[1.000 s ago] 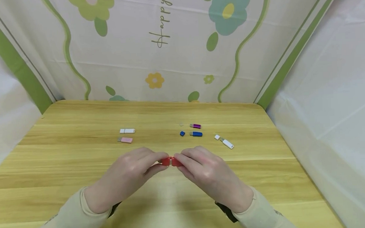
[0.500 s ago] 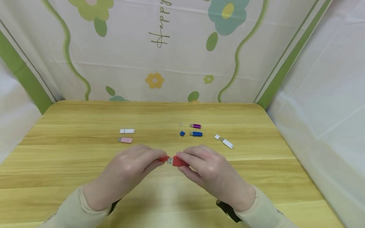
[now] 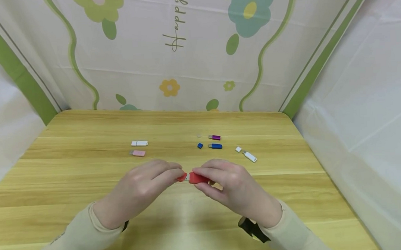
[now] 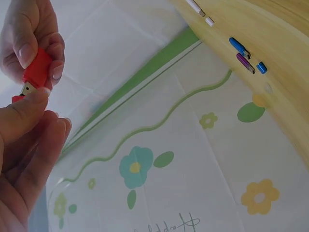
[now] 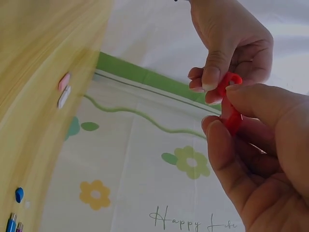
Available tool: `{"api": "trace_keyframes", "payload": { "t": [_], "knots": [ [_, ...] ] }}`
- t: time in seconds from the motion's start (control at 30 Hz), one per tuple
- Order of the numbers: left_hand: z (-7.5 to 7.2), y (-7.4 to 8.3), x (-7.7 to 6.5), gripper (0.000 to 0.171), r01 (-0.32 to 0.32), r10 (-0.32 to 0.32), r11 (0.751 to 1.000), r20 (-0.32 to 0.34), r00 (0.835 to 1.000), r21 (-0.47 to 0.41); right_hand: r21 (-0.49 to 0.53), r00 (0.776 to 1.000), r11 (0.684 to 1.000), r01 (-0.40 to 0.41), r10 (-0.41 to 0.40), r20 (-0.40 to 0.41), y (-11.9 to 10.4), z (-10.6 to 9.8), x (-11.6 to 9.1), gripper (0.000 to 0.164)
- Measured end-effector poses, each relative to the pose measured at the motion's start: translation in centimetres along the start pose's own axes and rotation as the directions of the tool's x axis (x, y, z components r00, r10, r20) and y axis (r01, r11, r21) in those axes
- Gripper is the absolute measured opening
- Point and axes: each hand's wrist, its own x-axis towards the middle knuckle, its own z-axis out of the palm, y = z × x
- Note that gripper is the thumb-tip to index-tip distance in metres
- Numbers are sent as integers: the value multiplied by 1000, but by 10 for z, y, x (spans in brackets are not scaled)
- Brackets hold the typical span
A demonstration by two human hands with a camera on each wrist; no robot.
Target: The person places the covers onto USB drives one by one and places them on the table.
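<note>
My left hand [image 3: 141, 189] pinches a small red cap [image 3: 181, 177] between thumb and fingers. Opposite it, my right hand [image 3: 238, 186] grips the red USB stick [image 3: 198, 178] by its body. The silver plug [image 4: 27, 89] shows between cap and body. Whether the plug tip lies inside the cap is hard to tell. Both parts are held above the wooden table, and fingers hide much of the cap in the left wrist view.
On the table [image 3: 71, 175] lie a white USB stick [image 3: 139, 143] and a pink one [image 3: 138, 153] at left. Toward the right are purple [image 3: 216, 137], blue [image 3: 216, 146] and white [image 3: 250, 156] sticks, with a blue cap [image 3: 200, 146] and a white cap [image 3: 238, 149].
The gap between the red cap and stick body widened, exposing the plug, then narrowed slightly. My right hand has shifted a little to the right. The sticks on the table stay put.
</note>
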Motion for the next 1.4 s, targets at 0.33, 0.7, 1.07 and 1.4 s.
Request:
{"api": "trace_keyframes", "payload": {
  "t": [0.33, 0.7, 1.07, 1.4],
  "knots": [
    [2, 0, 3, 30, -31, 31, 999, -17, 999, -27, -51, 1000, 999, 5, -6, -20, -1, -1, 1, 29],
    [1, 3, 2, 28, 0, 0, 998, -3, 1000, -68, -78, 999, 996, 47, -48, -20, -3, 0, 1, 30],
    [8, 0, 0, 27, -37, 34, 997, -40, 999, -73, -79, 999, 996, 46, -47, -1, 0, 5, 1, 29],
    [16, -9, -10, 27, -26, 27, 997, 15, 1000, -78, -31, 999, 999, 35, -35, 19, 8, 13, 1, 27]
  ]
}}
